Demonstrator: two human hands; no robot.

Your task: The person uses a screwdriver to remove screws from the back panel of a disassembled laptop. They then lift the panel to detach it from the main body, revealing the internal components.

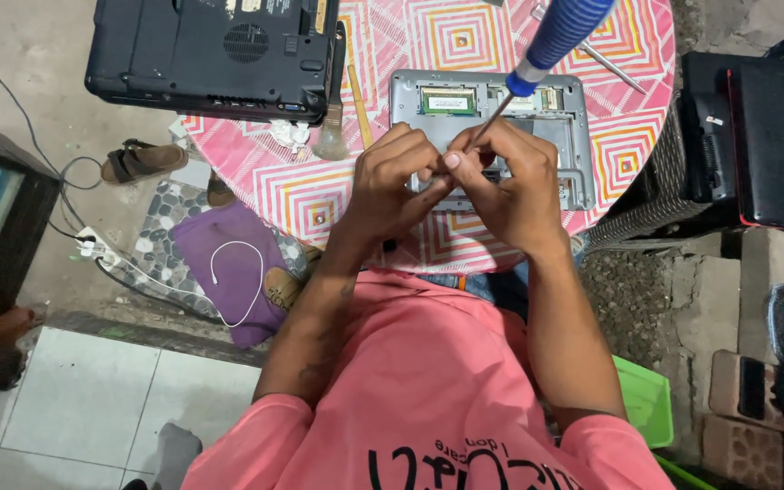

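Observation:
My right hand (510, 186) grips the thin shaft of a blue-handled screwdriver (555, 36), whose handle rises toward the camera. My left hand (392, 181) is pressed against the right one, fingers pinched at the screwdriver's tip; anything between the fingertips is too small to tell. Both hands hover over a grey laptop base (573, 118) lying opened on a round table with a pink patterned cloth (301, 195). A green memory board (448, 101) shows in the base's open bay.
A black laptop (210, 50) lies upside down at the table's far left. A brush (330, 136) and a wooden stick (358, 91) lie beside it. A black case (773, 136) rests at right. Sandals (142, 161), a purple cloth (238, 263) and white cables (229, 272) are on the floor.

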